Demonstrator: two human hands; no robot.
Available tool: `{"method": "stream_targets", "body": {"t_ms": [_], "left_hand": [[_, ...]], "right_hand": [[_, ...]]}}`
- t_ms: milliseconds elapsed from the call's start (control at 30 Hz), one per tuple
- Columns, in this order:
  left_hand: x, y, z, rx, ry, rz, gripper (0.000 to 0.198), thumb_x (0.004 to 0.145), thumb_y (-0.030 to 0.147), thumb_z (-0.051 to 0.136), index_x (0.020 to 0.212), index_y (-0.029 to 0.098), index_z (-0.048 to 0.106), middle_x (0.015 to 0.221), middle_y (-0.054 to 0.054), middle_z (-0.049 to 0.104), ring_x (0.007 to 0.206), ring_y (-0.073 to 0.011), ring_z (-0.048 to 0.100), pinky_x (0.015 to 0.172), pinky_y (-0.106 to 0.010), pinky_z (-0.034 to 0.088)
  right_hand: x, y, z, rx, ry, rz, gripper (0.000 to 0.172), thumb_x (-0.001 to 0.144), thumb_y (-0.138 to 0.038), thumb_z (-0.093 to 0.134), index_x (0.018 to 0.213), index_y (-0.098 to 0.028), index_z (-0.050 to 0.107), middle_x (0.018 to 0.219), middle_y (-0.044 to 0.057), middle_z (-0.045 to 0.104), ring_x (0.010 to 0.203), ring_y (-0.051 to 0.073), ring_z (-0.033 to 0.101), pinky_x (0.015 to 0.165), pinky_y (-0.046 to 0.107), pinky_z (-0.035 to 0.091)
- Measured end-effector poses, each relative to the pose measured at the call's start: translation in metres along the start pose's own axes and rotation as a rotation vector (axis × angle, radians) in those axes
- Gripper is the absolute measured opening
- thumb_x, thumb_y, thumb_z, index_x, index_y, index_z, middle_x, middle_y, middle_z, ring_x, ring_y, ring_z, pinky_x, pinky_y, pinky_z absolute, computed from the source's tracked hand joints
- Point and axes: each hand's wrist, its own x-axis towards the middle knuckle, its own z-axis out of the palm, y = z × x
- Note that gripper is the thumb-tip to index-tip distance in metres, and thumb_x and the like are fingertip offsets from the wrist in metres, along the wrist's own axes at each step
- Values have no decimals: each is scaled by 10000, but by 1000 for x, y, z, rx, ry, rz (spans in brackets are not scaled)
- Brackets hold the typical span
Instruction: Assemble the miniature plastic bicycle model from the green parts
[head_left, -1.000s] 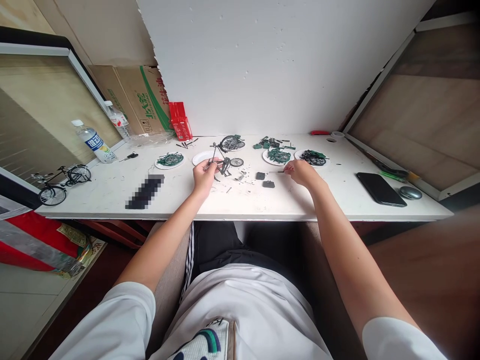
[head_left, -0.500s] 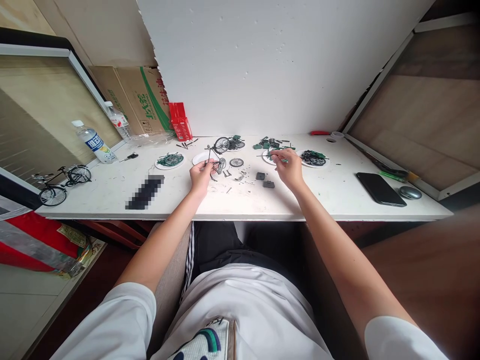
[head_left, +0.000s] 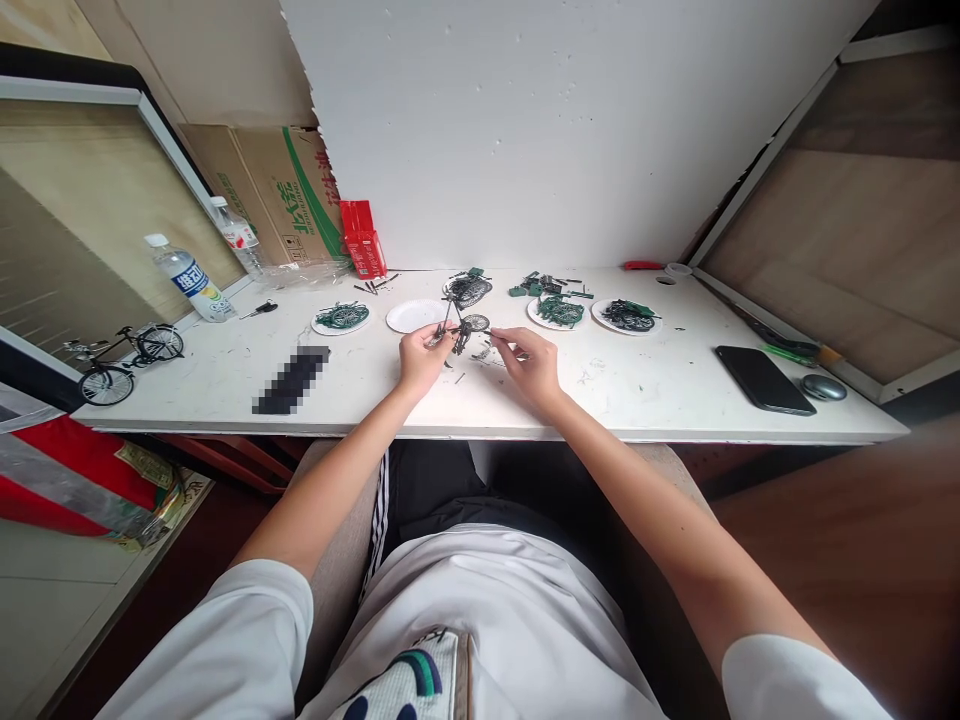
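Observation:
My left hand (head_left: 426, 360) pinches a partly built miniature bicycle (head_left: 459, 330) with a dark frame, held low over the white table. A spoked wheel (head_left: 475, 322) shows at the bicycle's right; I cannot tell whether it is attached or lies behind. My right hand (head_left: 531, 362) is close by on the right, its thumb and forefinger closed near a small dark piece (head_left: 491, 335), too small to name. Loose little parts (head_left: 486, 352) lie between the hands. Beyond the left hand is a white paper plate (head_left: 397, 318).
Plates of green parts (head_left: 343, 318) and black parts (head_left: 628, 316) stand to either side. A finished-looking model bicycle (head_left: 124, 360) stands far left, near a water bottle (head_left: 191, 280). At right lie a black phone (head_left: 765, 380) and a computer mouse (head_left: 823, 387). A red box (head_left: 362, 240) stands behind.
My right hand has moved left from above the green parts to beside the bicycle. The left hand has shifted slightly right and turned the bicycle, whose upper wheel no longer sticks up behind.

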Motion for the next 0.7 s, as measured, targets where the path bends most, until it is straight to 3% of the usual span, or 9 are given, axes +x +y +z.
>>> {"method": "stream_targets", "body": {"t_ms": [200,467,700], "left_hand": [[0,-3,-2,35,-25,23,406,801,346,865,1138,122,833,1185,-163,830,1116,-316,805,1088,-466,608],[-3,0,-1,93,-64,55,378,825,338,843,1140,128,848,1198,-161,833,1153,-320,790,1106,-460,596],[-5,0,-1,184,-100,124,357,876,322,788,1164,119,841,1242,-167,824,1215,-319,776,1134,-458,585]], "right_hand": [[-2,4,2,18,12,-10,373,1045,-582,624,1151,-300,843,1106,79,839,947,260,775,790,437,666],[-6,-4,4,-23,-124,-79,368,1087,-545,570,1159,-300,835,1121,73,843,974,265,784,868,446,655],[-6,1,7,-77,-47,-224,322,1107,-458,588,1164,-255,831,1032,79,851,861,229,789,791,382,652]]}}
